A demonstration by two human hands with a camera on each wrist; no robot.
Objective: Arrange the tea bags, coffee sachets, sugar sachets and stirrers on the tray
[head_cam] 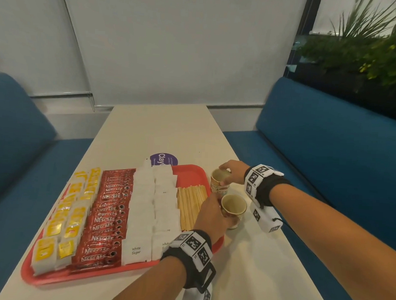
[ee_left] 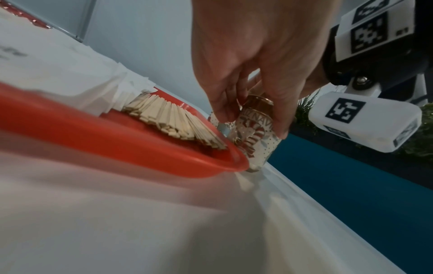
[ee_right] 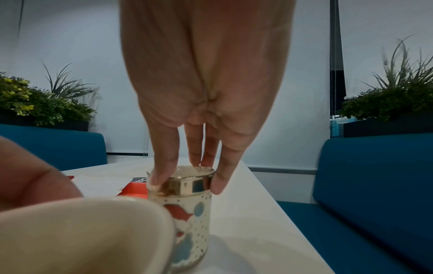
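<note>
A red tray (head_cam: pixel 191 172) holds rows of yellow tea bags (head_cam: pixel 64 223), red coffee sachets (head_cam: pixel 107 214), white sugar sachets (head_cam: pixel 145 206) and wooden stirrers (head_cam: pixel 190 203). Two patterned paper cups stand on the table just right of the tray. My left hand (head_cam: pixel 210 215) grips the near cup (head_cam: pixel 234 207) by its side, with fingers and thumb curled round it (ee_left: pixel 255 140) beside the tray's rim (ee_left: pixel 117 140). From above, my right hand (head_cam: pixel 233 171) pinches the gold rim of the far cup (ee_right: pixel 187 213).
A round purple sticker (head_cam: pixel 164 160) lies on the white table (head_cam: pixel 161 130) behind the tray. Blue benches (head_cam: pixel 327 143) flank the table on both sides. Plants (head_cam: pixel 364 54) stand behind the right bench. The table's right edge runs close to the cups.
</note>
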